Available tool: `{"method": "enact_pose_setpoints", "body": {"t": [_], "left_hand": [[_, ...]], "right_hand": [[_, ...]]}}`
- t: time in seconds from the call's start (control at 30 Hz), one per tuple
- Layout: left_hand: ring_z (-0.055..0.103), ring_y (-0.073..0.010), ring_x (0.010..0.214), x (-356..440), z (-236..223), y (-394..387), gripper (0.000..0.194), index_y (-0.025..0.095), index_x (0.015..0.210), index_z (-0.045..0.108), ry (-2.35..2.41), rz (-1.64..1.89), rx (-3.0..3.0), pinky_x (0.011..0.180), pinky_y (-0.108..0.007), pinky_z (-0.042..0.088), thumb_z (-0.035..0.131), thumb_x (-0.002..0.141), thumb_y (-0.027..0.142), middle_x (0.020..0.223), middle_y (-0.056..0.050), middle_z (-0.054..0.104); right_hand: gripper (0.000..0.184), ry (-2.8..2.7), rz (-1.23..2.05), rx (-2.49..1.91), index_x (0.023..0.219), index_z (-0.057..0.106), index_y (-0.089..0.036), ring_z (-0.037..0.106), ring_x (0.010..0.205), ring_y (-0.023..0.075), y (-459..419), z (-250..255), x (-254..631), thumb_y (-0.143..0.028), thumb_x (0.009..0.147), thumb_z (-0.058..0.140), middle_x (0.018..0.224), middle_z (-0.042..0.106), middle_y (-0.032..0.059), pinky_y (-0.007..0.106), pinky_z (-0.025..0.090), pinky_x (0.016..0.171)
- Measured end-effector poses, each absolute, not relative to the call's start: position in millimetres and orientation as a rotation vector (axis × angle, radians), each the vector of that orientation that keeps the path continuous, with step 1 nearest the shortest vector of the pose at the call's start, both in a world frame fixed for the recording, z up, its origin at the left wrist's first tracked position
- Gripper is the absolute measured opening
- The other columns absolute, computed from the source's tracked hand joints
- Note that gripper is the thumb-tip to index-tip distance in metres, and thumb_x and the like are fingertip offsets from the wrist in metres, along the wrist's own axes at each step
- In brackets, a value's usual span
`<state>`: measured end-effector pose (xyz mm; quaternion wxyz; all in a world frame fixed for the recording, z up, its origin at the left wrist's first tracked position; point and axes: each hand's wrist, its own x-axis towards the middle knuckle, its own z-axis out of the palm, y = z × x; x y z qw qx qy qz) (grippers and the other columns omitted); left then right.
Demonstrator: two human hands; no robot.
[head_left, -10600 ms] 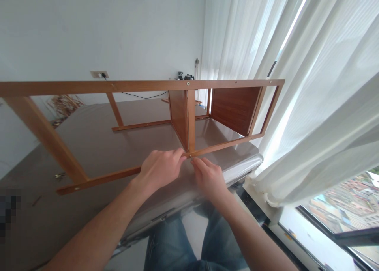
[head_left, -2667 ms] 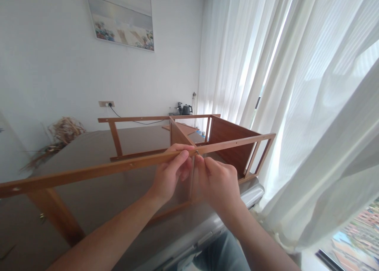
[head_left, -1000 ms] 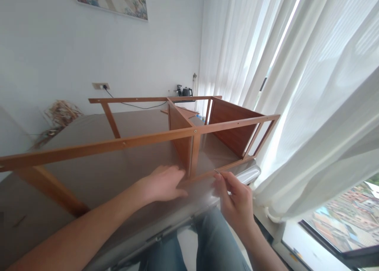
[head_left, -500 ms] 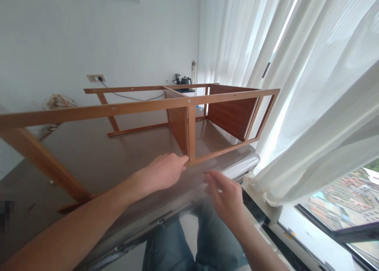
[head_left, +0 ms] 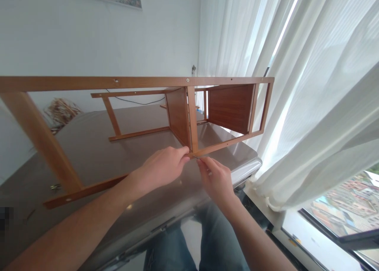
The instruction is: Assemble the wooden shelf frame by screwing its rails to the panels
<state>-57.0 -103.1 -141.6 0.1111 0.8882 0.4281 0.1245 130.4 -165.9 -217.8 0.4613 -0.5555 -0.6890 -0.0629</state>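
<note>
A long wooden frame [head_left: 192,117] of orange-brown rails, posts and dark wood panels stands on the table, its far end near the window. My left hand [head_left: 156,168] rests its fingertips on the frame's lower rail [head_left: 225,146], close to where a post meets it. My right hand [head_left: 214,178] brings its pinched fingertips to that same joint. A small metal screw seems to lie between them, mostly hidden. A second panel [head_left: 231,109] fills the bay to the right of the post.
The frame stands on a grey-brown table top [head_left: 89,156] with a rounded metal edge. Small metal parts [head_left: 55,187] lie on it at the left. White curtains [head_left: 310,105] hang to the right, above a window ledge. My jeans show below the table.
My right hand has moved back from the near side to the rail joint, and my left fingertips now meet the rail. The view has tilted, so the frame looks level and closer.
</note>
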Motion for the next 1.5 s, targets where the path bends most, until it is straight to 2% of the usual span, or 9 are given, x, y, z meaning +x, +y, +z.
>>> {"method": "enact_pose_setpoints", "body": {"t": [0.3, 0.6, 1.0, 1.23, 1.4, 1.5], "left_hand": [[0.069, -0.028, 0.075, -57.8, -141.2, -102.4, 0.031, 0.027, 0.09, 0.062, 1.246, 0.395, 2.617, 0.063, -0.033, 0.033, 0.038, 0.103, 0.043, 0.083, -0.007, 0.074], [0.066, -0.0259, 0.069, -56.1, -140.7, -103.9, 0.03, 0.026, 0.086, 0.058, 1.241, 0.406, 2.582, 0.061, -0.033, 0.032, 0.039, 0.102, 0.042, 0.078, -0.006, 0.071], [0.07, -0.0261, 0.078, -52.0, -141.3, -107.7, 0.027, 0.028, 0.095, 0.059, 1.293, 0.343, 2.615, 0.061, -0.031, 0.034, 0.036, 0.103, 0.04, 0.084, -0.005, 0.072], [0.071, -0.0258, 0.078, -51.2, -140.9, -109.6, 0.029, 0.027, 0.095, 0.06, 1.312, 0.336, 2.606, 0.061, -0.031, 0.034, 0.036, 0.103, 0.041, 0.083, -0.005, 0.072], [0.071, -0.0253, 0.076, -48.3, -143.6, -110.2, 0.026, 0.027, 0.095, 0.06, 1.313, 0.316, 2.598, 0.061, -0.031, 0.035, 0.038, 0.103, 0.039, 0.082, -0.004, 0.072], [0.072, -0.0252, 0.078, -47.8, -144.4, -110.0, 0.024, 0.027, 0.097, 0.061, 1.309, 0.315, 2.597, 0.062, -0.031, 0.035, 0.039, 0.103, 0.038, 0.086, -0.005, 0.074]], "right_hand": [[0.026, -1.717, -0.192, -1.369, 0.095, 0.07, -0.02, 0.063, 0.067, 0.0132, -158.9, -221.5, 128.0, -0.028, 0.106, 0.047, 0.076, 0.068, 0.002, 0.023, 0.04, 0.064], [0.033, -1.742, -0.39, -1.366, 0.076, 0.062, -0.019, 0.054, 0.056, 0.0114, -158.6, -220.4, 124.3, -0.023, 0.105, 0.046, 0.063, 0.058, -0.0005, 0.026, 0.03, 0.055], [0.037, -1.56, -0.357, -1.35, 0.067, 0.059, -0.02, 0.049, 0.049, 0.01, -155.7, -227.2, 108.7, -0.027, 0.103, 0.052, 0.054, 0.053, -0.0028, 0.025, 0.03, 0.053], [0.036, -1.625, -0.217, -1.38, 0.069, 0.063, -0.02, 0.057, 0.051, 0.0108, -163.9, -213.6, 115.3, -0.027, 0.102, 0.052, 0.055, 0.06, -0.002, 0.024, 0.034, 0.055], [0.039, -1.54, 0.133, -1.501, 0.069, 0.065, -0.022, 0.067, 0.056, 0.0132, -170.6, -211.0, 113.5, -0.034, 0.103, 0.05, 0.062, 0.072, -0.0003, 0.023, 0.039, 0.059], [0.039, -1.491, 0.198, -1.539, 0.072, 0.065, -0.022, 0.068, 0.058, 0.0136, -170.9, -214.1, 109.2, -0.035, 0.104, 0.047, 0.066, 0.074, -0.0005, 0.023, 0.04, 0.061]]}}
